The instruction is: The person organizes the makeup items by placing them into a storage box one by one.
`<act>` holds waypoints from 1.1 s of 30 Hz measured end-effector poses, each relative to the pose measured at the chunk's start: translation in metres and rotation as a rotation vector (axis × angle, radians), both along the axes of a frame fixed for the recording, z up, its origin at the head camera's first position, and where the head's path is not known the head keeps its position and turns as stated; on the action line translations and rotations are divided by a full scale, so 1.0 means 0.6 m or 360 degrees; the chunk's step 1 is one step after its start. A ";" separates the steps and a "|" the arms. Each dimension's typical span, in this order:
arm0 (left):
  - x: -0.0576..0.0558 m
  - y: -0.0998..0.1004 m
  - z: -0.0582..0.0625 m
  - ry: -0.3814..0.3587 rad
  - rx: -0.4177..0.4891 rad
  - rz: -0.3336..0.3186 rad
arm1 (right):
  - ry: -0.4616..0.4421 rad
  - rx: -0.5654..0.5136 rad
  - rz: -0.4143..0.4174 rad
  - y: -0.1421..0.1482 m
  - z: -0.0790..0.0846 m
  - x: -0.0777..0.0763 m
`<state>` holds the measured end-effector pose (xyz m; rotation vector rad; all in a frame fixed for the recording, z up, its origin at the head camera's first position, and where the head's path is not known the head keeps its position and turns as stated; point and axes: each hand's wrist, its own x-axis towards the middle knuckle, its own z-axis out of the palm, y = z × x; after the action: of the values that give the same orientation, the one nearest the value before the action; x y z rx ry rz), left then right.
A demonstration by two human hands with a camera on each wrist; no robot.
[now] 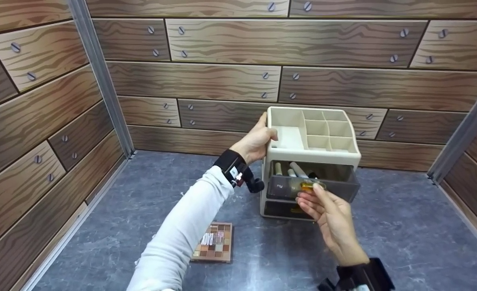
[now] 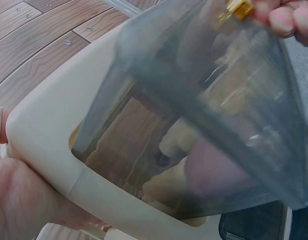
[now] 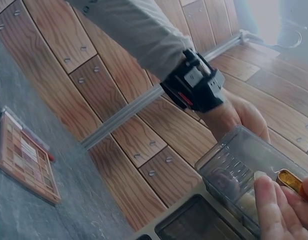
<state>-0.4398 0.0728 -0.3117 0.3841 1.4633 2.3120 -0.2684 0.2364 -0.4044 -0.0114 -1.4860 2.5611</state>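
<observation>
A cream cosmetics organizer (image 1: 270, 161) stands on the grey floor, with an open compartment tray on top. My left hand (image 1: 256, 141) grips its upper left side, thumb over the top rim. The smoky clear upper drawer (image 1: 280, 188) is pulled partway out, with several tubes or bottles inside. My right hand (image 1: 331, 214) pinches the gold drawer knob (image 3: 289, 180) at its front. Below it, the lower drawer (image 1: 280, 209) sits closed. In the left wrist view the drawer front (image 2: 194, 115) is blurred.
An eyeshadow palette (image 1: 222, 242) lies on the floor to the left of the organizer, partly behind my left sleeve (image 1: 181, 234). In the right wrist view a thin red-tipped item (image 3: 39, 142) lies alongside the palette. Wood-patterned walls (image 1: 206, 81) rise behind and at both sides.
</observation>
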 end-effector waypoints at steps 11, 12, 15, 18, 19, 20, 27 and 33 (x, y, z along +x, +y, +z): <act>-0.001 0.003 -0.017 0.0001 -0.0026 -0.0019 | -0.0056 -0.0015 -0.0016 0.009 0.000 -0.031; -0.001 0.003 -0.016 0.0005 -0.0023 -0.0018 | -0.0059 -0.0014 -0.0019 0.009 0.001 -0.034; -0.002 0.000 -0.010 0.0021 -0.0023 -0.0007 | -0.0056 -0.0015 -0.0033 0.007 0.007 -0.042; -0.003 -0.002 -0.004 0.0044 -0.0020 -0.0013 | -0.0045 -0.0022 -0.0047 0.005 0.012 -0.052; -0.004 -0.002 -0.001 0.0051 -0.0024 -0.0011 | -0.0042 -0.0022 -0.0052 0.005 0.014 -0.055; -0.005 -0.001 0.001 0.0057 -0.0028 -0.0016 | -0.0042 -0.0017 -0.0059 0.006 0.016 -0.058; -0.007 0.002 0.006 0.0069 -0.0025 -0.0014 | -0.0030 0.0012 -0.0100 0.009 0.022 -0.080; -0.006 0.000 -0.003 0.0092 -0.0067 -0.0020 | -0.0076 0.0020 -0.0109 0.008 0.015 -0.085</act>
<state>-0.4436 0.0729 -0.3135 0.4501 1.5294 2.2744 -0.3195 0.2415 -0.3953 -0.1201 -1.4917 2.5140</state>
